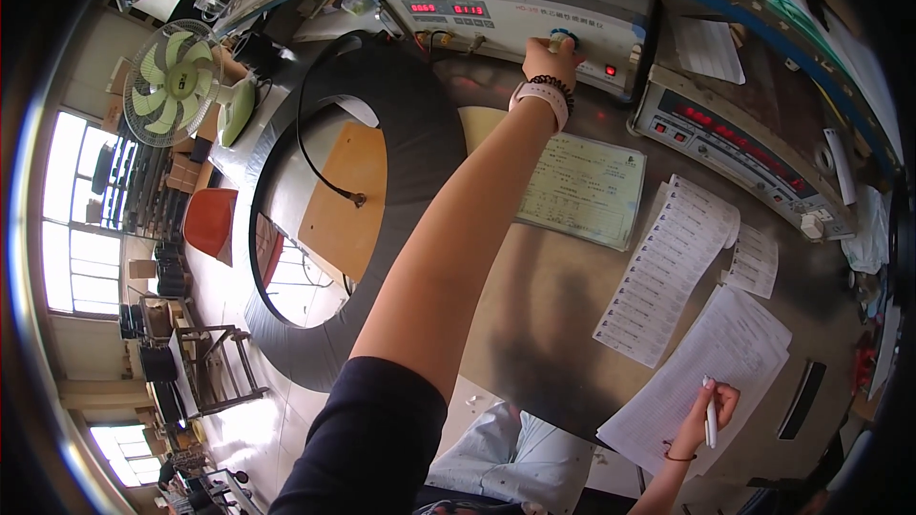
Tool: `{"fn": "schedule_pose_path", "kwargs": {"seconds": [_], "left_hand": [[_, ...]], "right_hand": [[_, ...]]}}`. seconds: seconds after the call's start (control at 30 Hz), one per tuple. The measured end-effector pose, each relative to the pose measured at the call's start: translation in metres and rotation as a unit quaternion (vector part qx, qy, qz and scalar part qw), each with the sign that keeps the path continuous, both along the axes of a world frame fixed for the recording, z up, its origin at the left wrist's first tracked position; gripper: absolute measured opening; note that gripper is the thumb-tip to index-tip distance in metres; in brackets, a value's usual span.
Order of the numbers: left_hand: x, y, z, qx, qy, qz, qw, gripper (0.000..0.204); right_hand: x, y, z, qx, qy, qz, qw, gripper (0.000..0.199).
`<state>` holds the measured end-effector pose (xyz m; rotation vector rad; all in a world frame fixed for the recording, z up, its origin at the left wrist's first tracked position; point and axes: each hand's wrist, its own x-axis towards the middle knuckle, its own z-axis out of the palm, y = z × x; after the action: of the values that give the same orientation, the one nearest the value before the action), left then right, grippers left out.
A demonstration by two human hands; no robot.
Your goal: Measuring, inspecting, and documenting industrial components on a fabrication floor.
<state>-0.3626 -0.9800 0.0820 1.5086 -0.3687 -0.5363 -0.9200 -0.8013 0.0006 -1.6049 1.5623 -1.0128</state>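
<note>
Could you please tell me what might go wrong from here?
With the left hand on the knob and the right hand holding a pen over the papers, the knob might be turned too far unnoticed. The loose label strip beside the papers could get brushed out of place.

I see one meter [515, 14] at the back of the surface [563, 272], the form [582, 191] before it, the ring [420, 114] left of the form, the label strips [668, 267] on its other side, and the ruled sheets [697, 372] before those strips.
</note>
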Motion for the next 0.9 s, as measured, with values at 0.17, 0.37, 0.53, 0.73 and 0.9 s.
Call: {"fn": "schedule_pose_path", "kwargs": {"seconds": [0.17,0.37,0.53,0.73,0.9], "left_hand": [[-0.006,-0.005,-0.008,-0.010,0.009,0.017,1.000,0.041],[-0.115,0.080,-0.012,-0.151,-0.086,-0.118,0.978,0.052],[-0.222,0.274,-0.009,0.083,-0.568,-0.416,0.705,0.047],[-0.251,0.298,-0.054,0.134,-0.541,-0.437,0.707,0.045],[-0.251,0.294,-0.058,0.136,-0.531,-0.441,0.711,0.048]], "right_hand": [[-0.005,0.003,-0.003,0.007,0.008,-0.004,1.000,0.019],[-0.017,0.001,0.025,0.023,-0.031,-0.087,0.995,0.022],[0.013,-0.017,0.024,0.044,-0.277,-0.075,0.957,0.019],[-0.014,-0.019,0.016,0.059,-0.360,-0.073,0.928,0.015],[-0.017,-0.023,0.018,0.049,-0.451,-0.062,0.889,0.012]]}}
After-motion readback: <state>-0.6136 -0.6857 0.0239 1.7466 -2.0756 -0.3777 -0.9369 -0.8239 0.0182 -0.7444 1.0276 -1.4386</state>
